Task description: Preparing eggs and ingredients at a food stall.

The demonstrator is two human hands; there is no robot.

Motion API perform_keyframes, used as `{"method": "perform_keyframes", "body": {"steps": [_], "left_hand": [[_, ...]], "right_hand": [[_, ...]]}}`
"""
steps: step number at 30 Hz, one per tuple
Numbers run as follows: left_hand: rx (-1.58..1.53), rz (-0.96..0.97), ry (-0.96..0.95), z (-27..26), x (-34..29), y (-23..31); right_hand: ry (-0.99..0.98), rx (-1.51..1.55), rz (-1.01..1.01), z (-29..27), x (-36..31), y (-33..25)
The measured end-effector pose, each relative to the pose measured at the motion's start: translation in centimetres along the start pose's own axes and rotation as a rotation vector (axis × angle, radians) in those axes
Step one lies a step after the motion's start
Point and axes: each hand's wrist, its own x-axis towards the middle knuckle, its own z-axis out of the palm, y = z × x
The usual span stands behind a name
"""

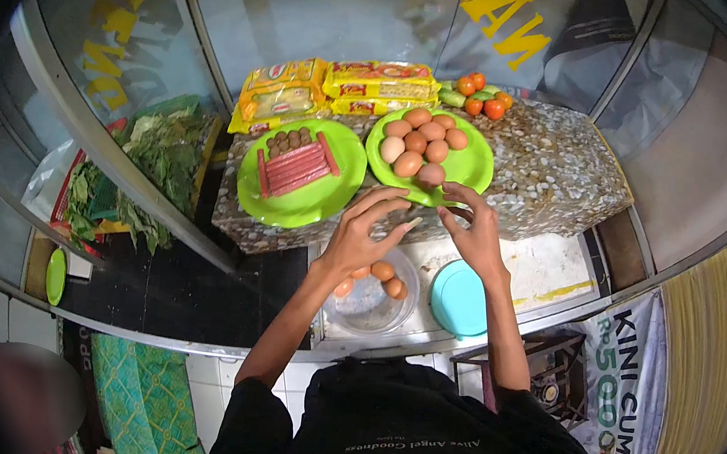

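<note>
Closest in, just below the left grip, there's a clear plastic bowl with a few loose eggs in it, and a turquoise lid sits below the right grip. Both hands look empty: left grip wide, thumb well off the fingers, right grip half curled with a gap too. Just past the fingertips is the green plate with the piled eggs; can't tell if the right fingers touch its rim.

Looks like egg stacking to me, so tbh I'd go one egg at a time, soft fingertips, nestle each into a dip between neighbours, and let go only once it sits steady. The front eggs could roll toward you, so cup the other hand there.

Beyond the left grip: a sausage plate. Farther out on the speckled worktop: yellow packs and tomatoes.
</note>
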Motion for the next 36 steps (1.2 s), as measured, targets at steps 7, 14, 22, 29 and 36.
{"method": "perform_keyframes", "body": {"steps": [7,14,22,29,36], "left_hand": [[-0.08,-0.355,-0.108,-1.3,-8.1,-1.9],[0.176,-0.452,-0.49,1.3,-15.7,-7.6],[0.638,-0.61,-0.731,6.5,-14.8,-7.5],[0.615,-0.589,-0.705,5.7,-17.0,-7.8],[0.223,-0.737,-0.719,3.3,-13.8,-6.0]], "right_hand": [[-0.296,0.155,0.109,7.5,-5.1,2.7],[-0.58,-0.093,0.004,16.4,-8.7,9.1],[-0.526,0.217,0.003,20.4,-10.2,19.6],[-0.734,-0.27,-0.045,18.1,-10.0,12.4],[-0.75,0.065,0.258,15.4,-9.4,12.2]]}}
